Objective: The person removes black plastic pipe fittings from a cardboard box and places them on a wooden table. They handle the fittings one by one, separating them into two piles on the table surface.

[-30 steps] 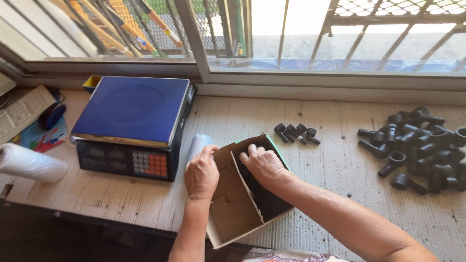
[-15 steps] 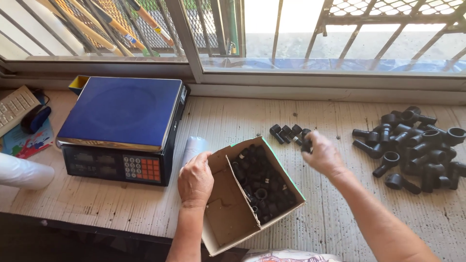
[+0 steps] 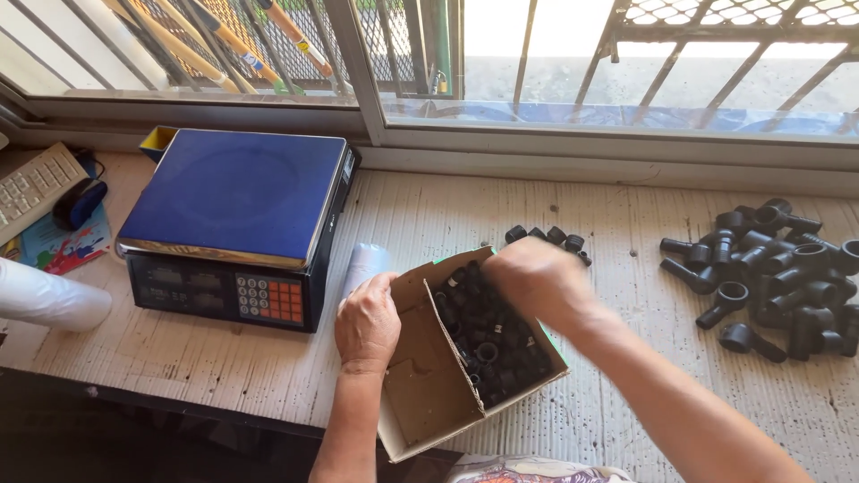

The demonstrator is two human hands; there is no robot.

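An open cardboard box (image 3: 429, 394) sits on the white wooden bench, half filled with small black plastic fittings (image 3: 492, 344). My left hand (image 3: 368, 324) grips the box's left flap and holds it steady. My right hand (image 3: 539, 279) hovers over the far edge of the box, fingers curled; whether it holds fittings is hidden. A short row of black fittings (image 3: 548, 237) lies on the bench just behind my right hand.
A digital scale (image 3: 234, 224) with a blue platter stands to the left. A large heap of black pipe fittings (image 3: 771, 268) lies at the right. A white roll (image 3: 45, 300), a calculator (image 3: 34, 188) and a white tube (image 3: 362, 266) are also here. A barred window runs behind.
My right hand left the box, reached back to the row of fittings, and has now come back over the box's far edge. My left hand stayed on the flap.
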